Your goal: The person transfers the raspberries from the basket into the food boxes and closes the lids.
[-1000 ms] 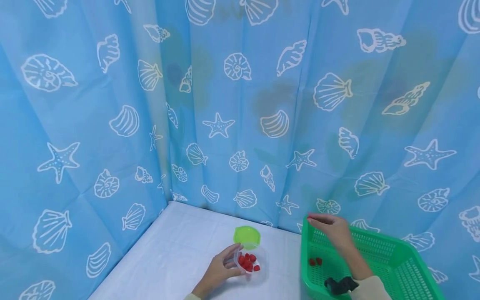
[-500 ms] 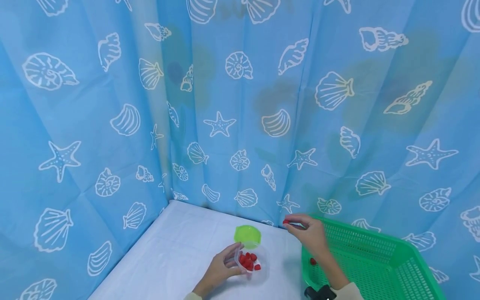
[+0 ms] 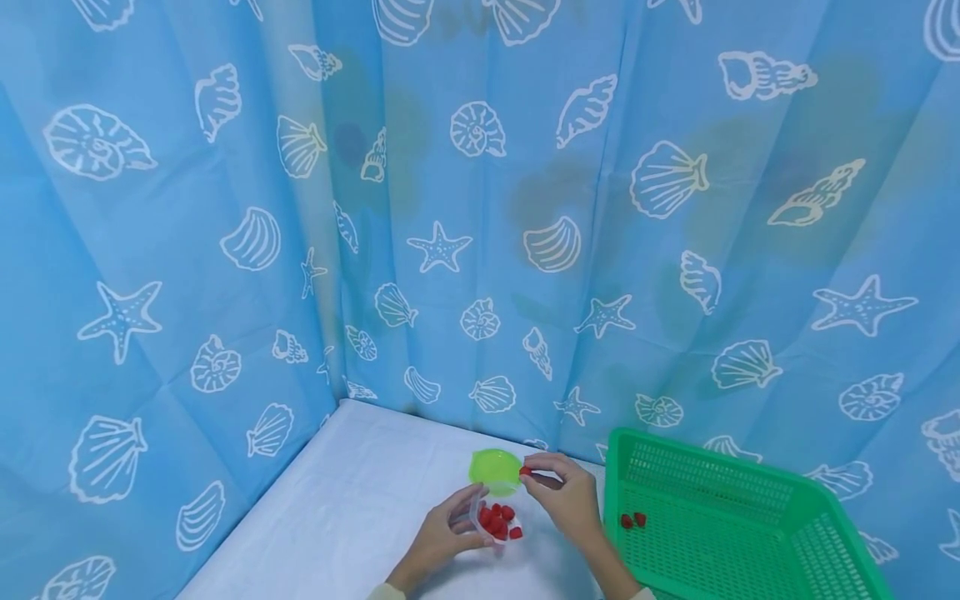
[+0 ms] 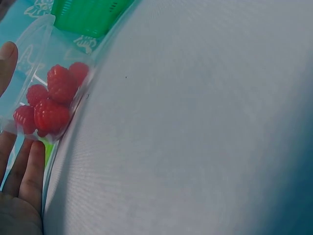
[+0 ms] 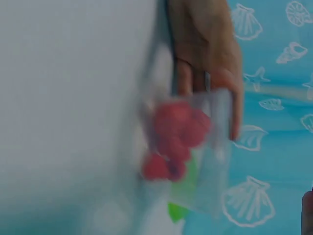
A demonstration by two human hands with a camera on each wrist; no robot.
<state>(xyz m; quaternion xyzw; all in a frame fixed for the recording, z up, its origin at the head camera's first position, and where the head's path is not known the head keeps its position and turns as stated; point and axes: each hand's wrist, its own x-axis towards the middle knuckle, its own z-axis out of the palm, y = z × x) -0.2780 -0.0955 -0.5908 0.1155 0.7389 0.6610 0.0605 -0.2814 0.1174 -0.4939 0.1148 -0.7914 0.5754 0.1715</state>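
While left hand (image 3: 437,537) grips tub (image 5: 215,156) by left side at lower centre of head view, right hand (image 3: 566,497) pinches berry (image 3: 525,472), fingertips nearly together, just up and right of tub; berry's long axis too small to tell.

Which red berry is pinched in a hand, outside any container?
The red berry in the right hand; the other berries lie in the clear tub or green basket.
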